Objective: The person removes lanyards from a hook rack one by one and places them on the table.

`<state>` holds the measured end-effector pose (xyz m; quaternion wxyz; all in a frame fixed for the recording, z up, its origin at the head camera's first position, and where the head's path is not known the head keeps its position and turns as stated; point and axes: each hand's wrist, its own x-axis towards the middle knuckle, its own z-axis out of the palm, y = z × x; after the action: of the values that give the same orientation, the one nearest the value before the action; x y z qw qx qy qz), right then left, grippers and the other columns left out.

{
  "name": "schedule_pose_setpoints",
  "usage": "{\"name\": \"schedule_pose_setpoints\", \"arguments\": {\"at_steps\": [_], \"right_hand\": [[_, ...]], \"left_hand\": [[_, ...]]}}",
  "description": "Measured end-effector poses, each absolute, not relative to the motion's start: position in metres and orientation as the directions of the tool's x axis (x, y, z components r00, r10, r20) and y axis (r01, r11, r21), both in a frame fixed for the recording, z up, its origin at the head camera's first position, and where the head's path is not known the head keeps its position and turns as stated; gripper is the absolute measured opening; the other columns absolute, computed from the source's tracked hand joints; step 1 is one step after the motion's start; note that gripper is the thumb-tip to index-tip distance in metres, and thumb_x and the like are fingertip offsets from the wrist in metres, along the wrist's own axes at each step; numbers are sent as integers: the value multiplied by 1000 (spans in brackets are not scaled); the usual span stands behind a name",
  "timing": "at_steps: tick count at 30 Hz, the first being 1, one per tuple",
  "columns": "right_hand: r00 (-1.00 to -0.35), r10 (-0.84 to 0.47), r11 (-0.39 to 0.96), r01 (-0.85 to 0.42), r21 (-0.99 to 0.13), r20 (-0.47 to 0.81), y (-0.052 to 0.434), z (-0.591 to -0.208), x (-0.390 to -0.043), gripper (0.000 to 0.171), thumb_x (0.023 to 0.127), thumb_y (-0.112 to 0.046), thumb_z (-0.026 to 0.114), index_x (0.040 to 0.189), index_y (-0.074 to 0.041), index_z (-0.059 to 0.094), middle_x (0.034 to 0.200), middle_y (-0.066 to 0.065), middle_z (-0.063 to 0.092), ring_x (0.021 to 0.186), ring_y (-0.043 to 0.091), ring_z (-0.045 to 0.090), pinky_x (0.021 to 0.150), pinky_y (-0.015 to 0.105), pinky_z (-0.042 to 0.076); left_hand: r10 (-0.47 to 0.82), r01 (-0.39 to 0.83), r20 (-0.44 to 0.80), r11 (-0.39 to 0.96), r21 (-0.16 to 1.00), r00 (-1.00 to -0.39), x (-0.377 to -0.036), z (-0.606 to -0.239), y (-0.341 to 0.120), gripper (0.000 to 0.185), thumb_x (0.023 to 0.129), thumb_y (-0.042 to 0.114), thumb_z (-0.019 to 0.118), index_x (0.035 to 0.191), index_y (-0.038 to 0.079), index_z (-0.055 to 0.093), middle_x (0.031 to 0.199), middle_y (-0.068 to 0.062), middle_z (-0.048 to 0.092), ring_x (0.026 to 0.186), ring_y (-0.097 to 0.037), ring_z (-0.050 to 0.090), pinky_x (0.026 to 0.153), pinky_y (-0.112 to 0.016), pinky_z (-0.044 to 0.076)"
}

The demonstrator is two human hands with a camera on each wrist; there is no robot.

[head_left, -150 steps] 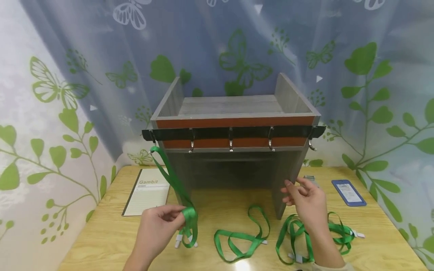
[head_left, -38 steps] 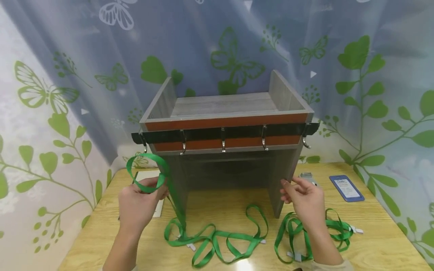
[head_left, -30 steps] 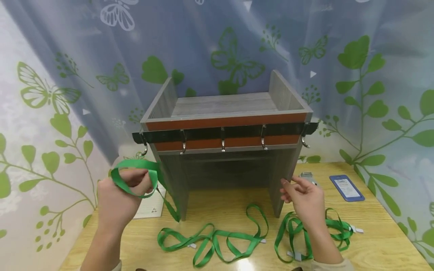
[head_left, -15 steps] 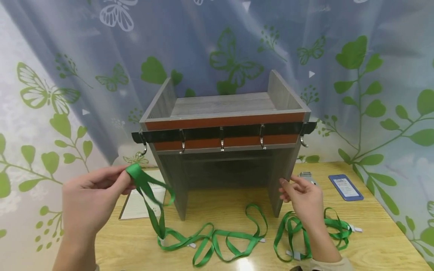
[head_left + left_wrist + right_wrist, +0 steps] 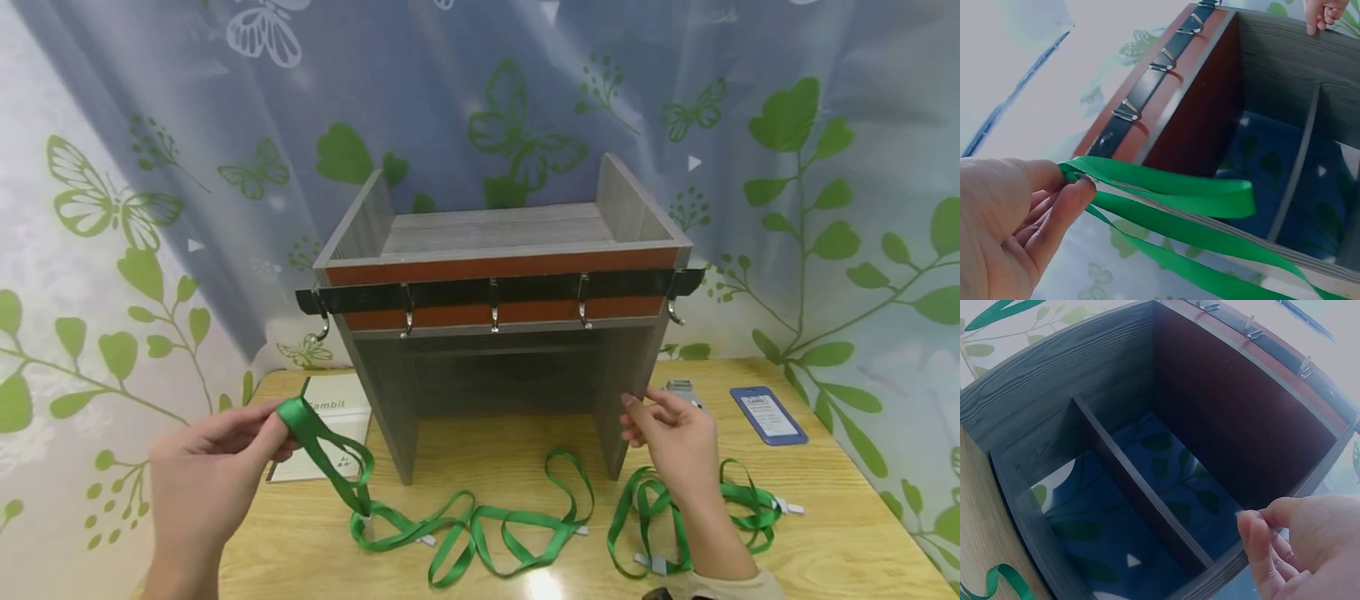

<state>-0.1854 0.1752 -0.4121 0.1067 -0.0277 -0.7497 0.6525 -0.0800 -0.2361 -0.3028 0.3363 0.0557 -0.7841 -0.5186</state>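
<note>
While left hand [image 5: 206, 467] pinches green strap [image 5: 330, 454] loop, right hand [image 5: 671, 442], fingers lightly curled, steadies shelf [image 5: 495, 275]; keep loop wide open, untwisted, near end hook [image 5: 322, 321].

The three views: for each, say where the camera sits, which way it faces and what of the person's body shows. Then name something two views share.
Head: on the head, facing forward and down at the shelf; shows left hand pinching a lanyard, right hand at the shelf's right side.
Left wrist: on the left wrist, facing up past the left hand and lanyard to the hooks.
Right wrist: on the right wrist, facing up into the shelf; shows right hand.
Shared: both wrist views show the hooks.
</note>
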Motion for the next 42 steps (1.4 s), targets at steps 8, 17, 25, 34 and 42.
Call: {"name": "schedule_pose_setpoints", "arguments": {"at_steps": [8, 17, 25, 34, 42], "right_hand": [[-975, 184, 150, -97, -984, 125, 176, -412, -186, 52, 94, -23, 71, 136, 4, 56, 72, -10, 73, 60, 15, 70, 58, 23, 58], [-974, 183, 156, -106, -982, 134, 178, -413, -184, 52, 95, -22, 71, 137, 4, 56, 72, -10, 73, 60, 15, 70, 58, 25, 58], [-973, 184, 147, -113, -983, 139, 175, -415, -186, 47, 94, -22, 71, 132, 2, 60, 71, -10, 73, 59, 15, 70, 58, 24, 58], [-974, 182, 155, -105, -982, 133, 175, -415, -184, 49, 94, -23, 71, 134, 2, 59, 72, -10, 73, 61, 15, 71, 59, 24, 58], [-974, 179, 155, -108, -982, 136, 177, -413, -186, 48, 94, -23, 71, 133, 3, 60, 72, -10, 73, 60, 13, 70, 58, 24, 58]], "left_hand": [[-454, 193, 422, 468, 863, -785, -81, -331, -239, 6, 85, -4, 75, 91, -7, 76, 63, 15, 71, 50, -8, 67, 56, -18, 57], [-477, 124, 268, 312, 942, -837, -88, -366, -245, 11, 85, -5, 75, 94, -10, 75, 63, 6, 73, 50, -10, 67, 54, -20, 57], [-457, 26, 193, 346, 938, -869, -91, -390, -255, 15, 88, 1, 74, 98, -11, 74, 62, 6, 72, 53, -10, 69, 58, -22, 58], [-453, -111, 66, 353, 929, -889, -88, -423, -262, 18, 91, 6, 71, 103, -7, 74, 71, 1, 75, 60, -12, 72, 61, -23, 59], [-484, -168, 9, 320, 933, -875, -91, -462, -260, 18, 92, 4, 69, 104, -8, 73, 76, -7, 76, 61, -14, 72, 60, -23, 60]]}}
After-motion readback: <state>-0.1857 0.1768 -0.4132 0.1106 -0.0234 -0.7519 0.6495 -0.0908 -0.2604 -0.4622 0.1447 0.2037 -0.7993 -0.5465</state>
